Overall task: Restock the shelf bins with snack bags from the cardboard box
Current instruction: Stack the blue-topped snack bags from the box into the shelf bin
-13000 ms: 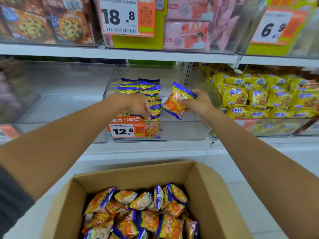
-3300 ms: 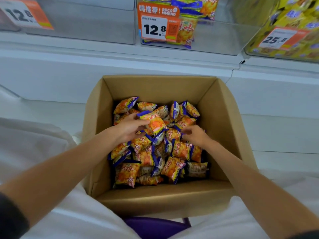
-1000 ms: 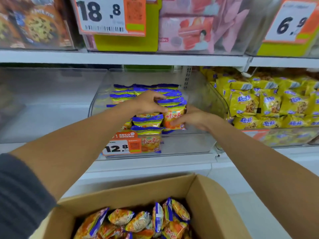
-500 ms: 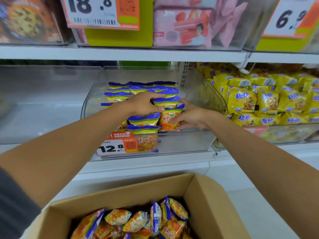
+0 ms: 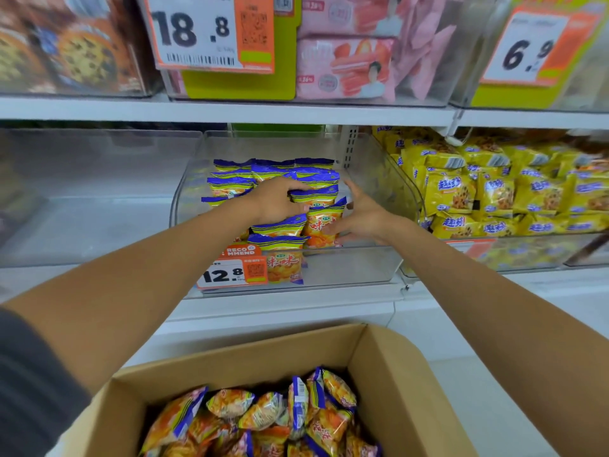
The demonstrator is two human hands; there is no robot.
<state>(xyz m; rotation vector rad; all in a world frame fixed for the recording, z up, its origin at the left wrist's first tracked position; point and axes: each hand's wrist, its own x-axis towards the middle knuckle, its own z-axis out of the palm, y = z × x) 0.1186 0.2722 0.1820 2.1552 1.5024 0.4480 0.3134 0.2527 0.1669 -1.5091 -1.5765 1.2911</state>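
Orange-and-blue snack bags (image 5: 275, 174) stand in rows in the clear shelf bin (image 5: 369, 263) at the middle. My left hand (image 5: 275, 202) reaches into the bin, its thumb and curled fingers gripping the blue top of a standing bag (image 5: 316, 195). My right hand (image 5: 361, 221) is beside it with thumb raised and fingers spread, the fingertips touching an upright orange bag (image 5: 321, 225) at the row's right. Below, the open cardboard box (image 5: 392, 367) holds several more loose bags (image 5: 263, 412).
A 12.8 price tag (image 5: 230, 272) hangs on the bin front. The clear bin (image 5: 99, 192) to the left holds nothing; the bin to the right is packed with yellow bags (image 5: 494, 199). On the upper shelf sit pink packs (image 5: 346, 61) and cookie boxes (image 5: 66, 47).
My right hand has set the orange bag upright in the row and opened, its thumb lifting off. My left hand stays on the standing bags. The view tilted slightly.
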